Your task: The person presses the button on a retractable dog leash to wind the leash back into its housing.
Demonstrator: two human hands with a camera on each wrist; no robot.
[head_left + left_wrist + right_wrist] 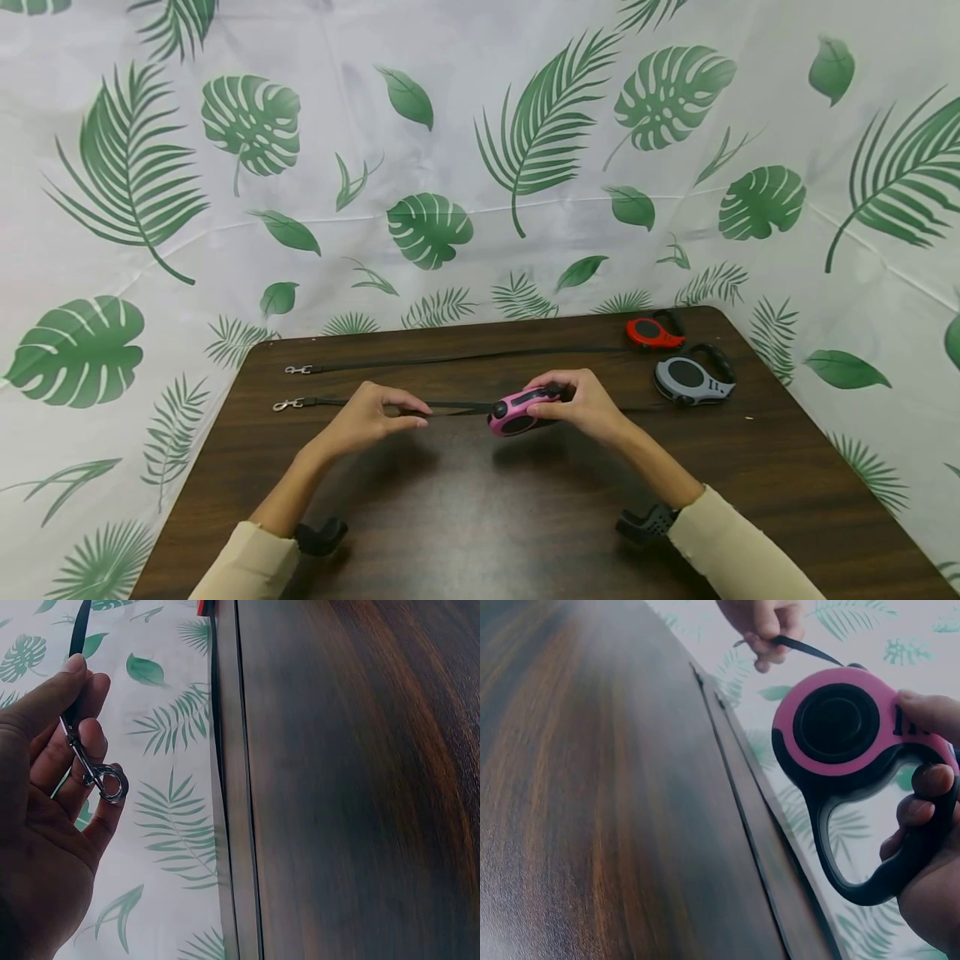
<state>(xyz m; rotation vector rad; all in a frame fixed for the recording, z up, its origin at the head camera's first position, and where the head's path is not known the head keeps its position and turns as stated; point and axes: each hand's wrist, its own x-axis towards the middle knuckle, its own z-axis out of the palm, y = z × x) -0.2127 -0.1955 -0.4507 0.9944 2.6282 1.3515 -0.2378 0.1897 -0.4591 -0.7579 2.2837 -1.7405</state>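
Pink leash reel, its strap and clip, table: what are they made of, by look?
Pink leash reel: likely hard plastic, satin; smooth, evenly coloured moulded shell.
Strap: probably fabric webbing, dull black; flat and thin, weave not visible.
Clip: seems metal, polished; bright silvery highlights.
Table: dark wood grain, semi-gloss with glare; wood or laminate, can't tell.

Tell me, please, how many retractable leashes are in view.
3: a pink leash in the right hand, a grey leash on the table's right side, and a red leash beyond it, near the far right corner.
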